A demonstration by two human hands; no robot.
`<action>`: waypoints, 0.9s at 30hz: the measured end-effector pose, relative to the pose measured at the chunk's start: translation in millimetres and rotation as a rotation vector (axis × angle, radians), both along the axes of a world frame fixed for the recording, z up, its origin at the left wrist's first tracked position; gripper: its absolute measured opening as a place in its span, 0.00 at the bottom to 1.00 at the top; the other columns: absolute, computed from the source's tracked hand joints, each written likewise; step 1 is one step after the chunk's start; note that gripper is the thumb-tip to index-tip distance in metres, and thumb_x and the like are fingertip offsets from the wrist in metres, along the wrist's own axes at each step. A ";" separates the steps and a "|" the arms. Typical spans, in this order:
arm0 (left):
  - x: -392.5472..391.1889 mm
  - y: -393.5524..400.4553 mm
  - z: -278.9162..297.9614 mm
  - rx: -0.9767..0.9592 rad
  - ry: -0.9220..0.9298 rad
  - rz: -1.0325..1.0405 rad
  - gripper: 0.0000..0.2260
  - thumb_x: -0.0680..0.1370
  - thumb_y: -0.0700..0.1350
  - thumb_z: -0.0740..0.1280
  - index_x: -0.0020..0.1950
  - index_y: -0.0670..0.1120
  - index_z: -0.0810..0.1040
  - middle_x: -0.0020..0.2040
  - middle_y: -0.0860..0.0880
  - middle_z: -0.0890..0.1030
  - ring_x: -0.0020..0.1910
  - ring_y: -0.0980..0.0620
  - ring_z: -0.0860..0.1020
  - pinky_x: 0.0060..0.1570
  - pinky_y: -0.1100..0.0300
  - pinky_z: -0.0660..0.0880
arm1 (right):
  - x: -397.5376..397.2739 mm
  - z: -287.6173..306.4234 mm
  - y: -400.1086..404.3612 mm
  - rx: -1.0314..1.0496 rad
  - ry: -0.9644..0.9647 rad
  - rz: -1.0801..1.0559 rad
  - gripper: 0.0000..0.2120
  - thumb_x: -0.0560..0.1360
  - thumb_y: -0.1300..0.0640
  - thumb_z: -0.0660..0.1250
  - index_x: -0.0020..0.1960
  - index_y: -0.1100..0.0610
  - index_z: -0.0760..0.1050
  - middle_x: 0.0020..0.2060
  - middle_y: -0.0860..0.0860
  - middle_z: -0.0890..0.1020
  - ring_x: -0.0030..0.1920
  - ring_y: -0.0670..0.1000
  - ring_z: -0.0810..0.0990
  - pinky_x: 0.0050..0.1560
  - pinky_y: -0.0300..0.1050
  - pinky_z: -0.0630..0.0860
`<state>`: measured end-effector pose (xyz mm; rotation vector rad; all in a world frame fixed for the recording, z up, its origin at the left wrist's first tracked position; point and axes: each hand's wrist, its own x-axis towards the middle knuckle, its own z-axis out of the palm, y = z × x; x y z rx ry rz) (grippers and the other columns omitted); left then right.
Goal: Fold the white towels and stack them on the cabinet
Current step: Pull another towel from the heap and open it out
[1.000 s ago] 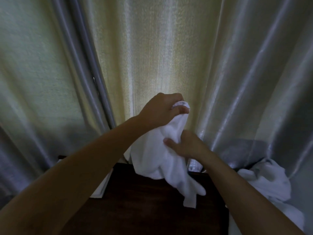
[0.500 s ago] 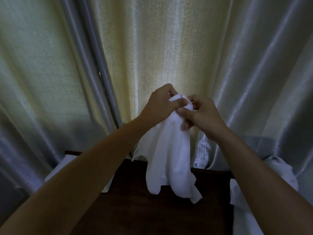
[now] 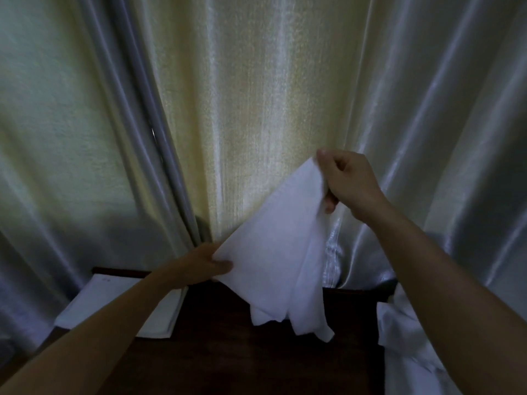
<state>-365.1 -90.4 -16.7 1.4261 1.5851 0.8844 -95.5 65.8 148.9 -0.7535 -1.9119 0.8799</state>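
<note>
A white towel [image 3: 279,252] hangs stretched between my two hands above the dark wooden cabinet [image 3: 228,352]. My right hand [image 3: 345,178] pinches its upper corner, high and to the right. Lower and to the left, my left hand [image 3: 205,263] grips the other corner with the thumb on top. The towel's loose lower end dangles down over the cabinet top. A folded white towel [image 3: 94,303] lies flat on the cabinet's left side, partly hidden by my left forearm.
Pale, shiny curtains [image 3: 256,95] hang close behind the cabinet and fill the background. A heap of crumpled white towels [image 3: 399,337] sits at the cabinet's right edge, partly behind my right forearm.
My hands have parted from one shared grip. The left slid down and left along the towel's edge, the right rose to the right, and the towel spread open between them.
</note>
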 end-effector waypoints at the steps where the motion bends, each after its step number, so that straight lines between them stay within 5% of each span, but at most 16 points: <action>1: -5.5 -1.1 0.1 0.009 -0.024 0.087 0.12 0.79 0.49 0.71 0.59 0.45 0.83 0.54 0.45 0.86 0.51 0.51 0.85 0.51 0.55 0.83 | 2.5 1.0 2.6 -0.004 -0.003 -0.013 0.26 0.82 0.43 0.62 0.40 0.66 0.73 0.24 0.63 0.76 0.20 0.59 0.78 0.21 0.50 0.74; 4: -20.3 -3.1 16.5 0.198 -0.078 0.379 0.12 0.76 0.44 0.74 0.54 0.36 0.83 0.47 0.34 0.85 0.41 0.42 0.85 0.39 0.48 0.84 | 12.3 5.0 11.5 -0.036 0.021 -0.069 0.21 0.83 0.48 0.62 0.45 0.67 0.76 0.25 0.65 0.75 0.19 0.58 0.76 0.21 0.47 0.75; 8: -36.2 -5.1 65.3 0.438 -0.311 0.520 0.16 0.73 0.47 0.74 0.53 0.36 0.82 0.43 0.36 0.83 0.36 0.42 0.82 0.32 0.52 0.83 | 27.6 18.7 23.3 -0.052 0.039 -0.129 0.15 0.84 0.55 0.60 0.49 0.66 0.76 0.27 0.64 0.76 0.20 0.56 0.77 0.22 0.47 0.76; 12: -40.6 3.3 115.8 0.504 -0.205 0.441 0.11 0.83 0.51 0.65 0.57 0.50 0.86 0.44 0.46 0.85 0.34 0.47 0.82 0.33 0.53 0.83 | 36.8 39.6 35.2 -0.131 0.020 -0.082 0.12 0.85 0.57 0.59 0.54 0.67 0.73 0.35 0.65 0.79 0.27 0.56 0.84 0.24 0.47 0.80; 16: -45.1 20.4 167.9 0.570 -0.103 0.505 0.10 0.82 0.52 0.66 0.53 0.50 0.86 0.44 0.47 0.83 0.29 0.49 0.82 0.27 0.54 0.81 | 38.7 65.5 45.8 -0.180 0.052 -0.098 0.11 0.85 0.56 0.60 0.55 0.64 0.75 0.38 0.65 0.81 0.34 0.60 0.86 0.25 0.46 0.80; 27: -52.6 35.6 284.1 0.666 -0.009 0.593 0.16 0.84 0.51 0.62 0.55 0.38 0.76 0.66 0.38 0.77 0.50 0.37 0.81 0.38 0.48 0.85 | 22.0 142.6 43.3 -0.087 0.255 -0.133 0.12 0.84 0.53 0.60 0.57 0.63 0.74 0.40 0.62 0.81 0.34 0.59 0.85 0.34 0.52 0.84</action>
